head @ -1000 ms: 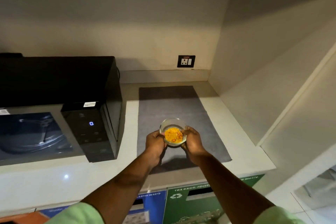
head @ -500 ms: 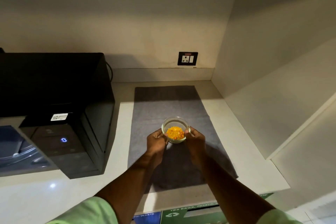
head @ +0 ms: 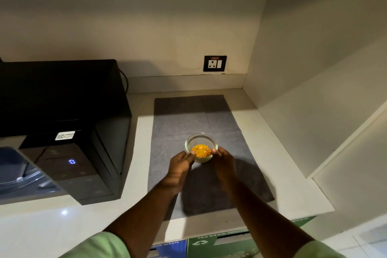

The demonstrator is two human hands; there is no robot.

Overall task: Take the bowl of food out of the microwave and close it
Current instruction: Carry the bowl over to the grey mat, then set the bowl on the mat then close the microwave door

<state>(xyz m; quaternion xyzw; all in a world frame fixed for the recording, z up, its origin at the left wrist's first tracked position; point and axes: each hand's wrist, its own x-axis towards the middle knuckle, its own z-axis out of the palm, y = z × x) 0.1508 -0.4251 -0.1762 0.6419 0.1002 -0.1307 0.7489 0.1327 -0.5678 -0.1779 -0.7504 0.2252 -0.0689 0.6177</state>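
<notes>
Bowl (head: 201, 147) of yellow food sits between both hands over the grey mat (head: 196, 119) on the table (head: 282, 184), held from the near side: left hand (head: 179, 166) fingers curl on its left rim, right hand (head: 223, 163) fingers on the right rim, both gripping it. Can't tell if the base touches the mat. Microwave (head: 69, 132) lies well left of the left fingers, door (head: 12, 174) swung open at the frame's left edge. Left hand is nearer, so closing probably falls to it once the bowl is down.
</notes>
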